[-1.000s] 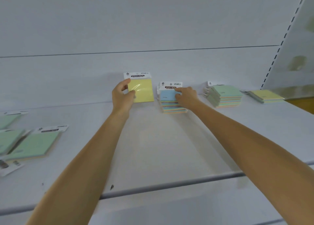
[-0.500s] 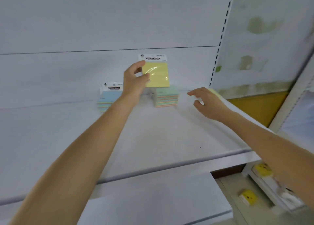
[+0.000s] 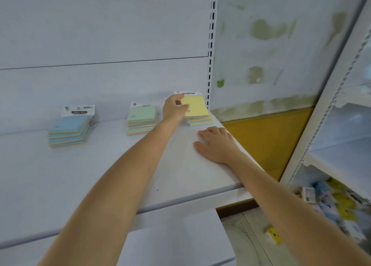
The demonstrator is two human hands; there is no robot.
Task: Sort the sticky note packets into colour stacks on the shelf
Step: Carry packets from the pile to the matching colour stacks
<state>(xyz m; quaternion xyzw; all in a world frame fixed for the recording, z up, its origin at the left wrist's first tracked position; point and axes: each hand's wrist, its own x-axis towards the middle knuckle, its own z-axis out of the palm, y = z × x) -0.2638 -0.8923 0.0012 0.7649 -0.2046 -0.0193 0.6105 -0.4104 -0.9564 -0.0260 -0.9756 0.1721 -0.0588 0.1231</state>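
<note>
My left hand (image 3: 174, 110) grips a yellow sticky note packet (image 3: 195, 106) by its left edge, holding it tilted just over the yellow-topped stack (image 3: 200, 121) at the shelf's far right corner. Whether the packet touches the stack I cannot tell. My right hand (image 3: 215, 144) rests palm down on the white shelf (image 3: 120, 165) in front of that stack, fingers spread and holding nothing. A green-topped stack (image 3: 141, 120) stands to the left of my left hand. Further left sits a blue-topped stack (image 3: 69, 132) with a white header card.
The shelf ends just right of the yellow stack, beside a slotted upright (image 3: 211, 44) and a stained wall (image 3: 271, 54). A second white shelving unit (image 3: 341, 125) stands at the right, with mixed small items (image 3: 337, 203) low down. A lower shelf (image 3: 170, 243) juts out below.
My left hand carried the yellow packet to the right, past the green stack, and lowered it over the yellow stack. My right hand settled flat on the shelf. The view swung right.
</note>
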